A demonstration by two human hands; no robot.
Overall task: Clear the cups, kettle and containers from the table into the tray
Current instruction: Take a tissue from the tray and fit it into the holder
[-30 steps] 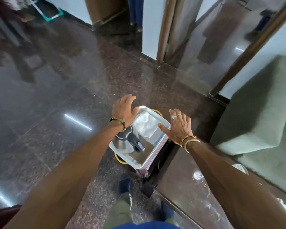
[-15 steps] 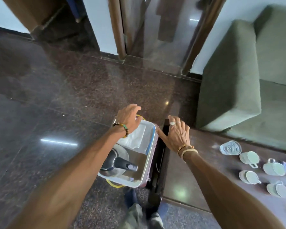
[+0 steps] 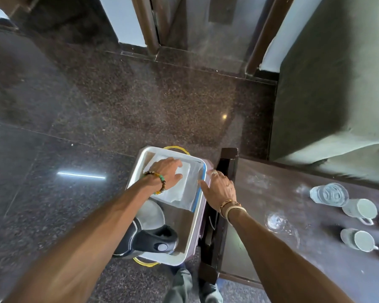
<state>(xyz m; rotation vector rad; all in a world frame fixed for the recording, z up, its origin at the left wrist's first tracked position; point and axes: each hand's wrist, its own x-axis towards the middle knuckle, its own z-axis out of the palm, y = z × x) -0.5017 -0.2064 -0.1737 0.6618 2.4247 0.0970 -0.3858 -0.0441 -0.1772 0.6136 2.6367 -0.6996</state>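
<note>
Tray (image 3: pixel 183 228): steel, with yellow handles. Kettle (image 3: pixel 148 230): in the tray's near end, black handle uppermost. Clear container (image 3: pixel 185 193) with a blue rim: in the tray's far end. Left hand (image 3: pixel 165 174): flat on the container's lid, fingers straight and spread, gripping nothing. Right hand (image 3: pixel 220 189): at the tray's right rim, fingers relaxed and apart, thumb just beside the container's blue edge; contact cannot be confirmed. Bench (image 3: pixel 271 259): directly right of the tray. White cups (image 3: pixel 359 209) and a glass (image 3: pixel 328 194): on the bench, well right of the tray.
</note>
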